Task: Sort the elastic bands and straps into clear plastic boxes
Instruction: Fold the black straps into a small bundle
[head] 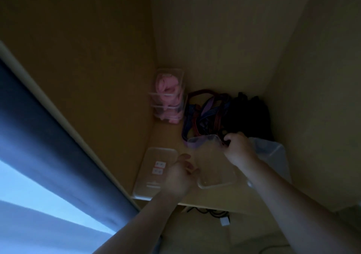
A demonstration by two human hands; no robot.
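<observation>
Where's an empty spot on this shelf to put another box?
Bare shelf shows between the stack of pink-filled boxes and the flat lid, left of the strap pile. A thin strip also runs along the front edge. The back right is crowded with that pile and a black heap; the open box fills the middle.

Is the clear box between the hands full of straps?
No, the box looks nearly bare inside, while the straps lie piled behind it.
</observation>
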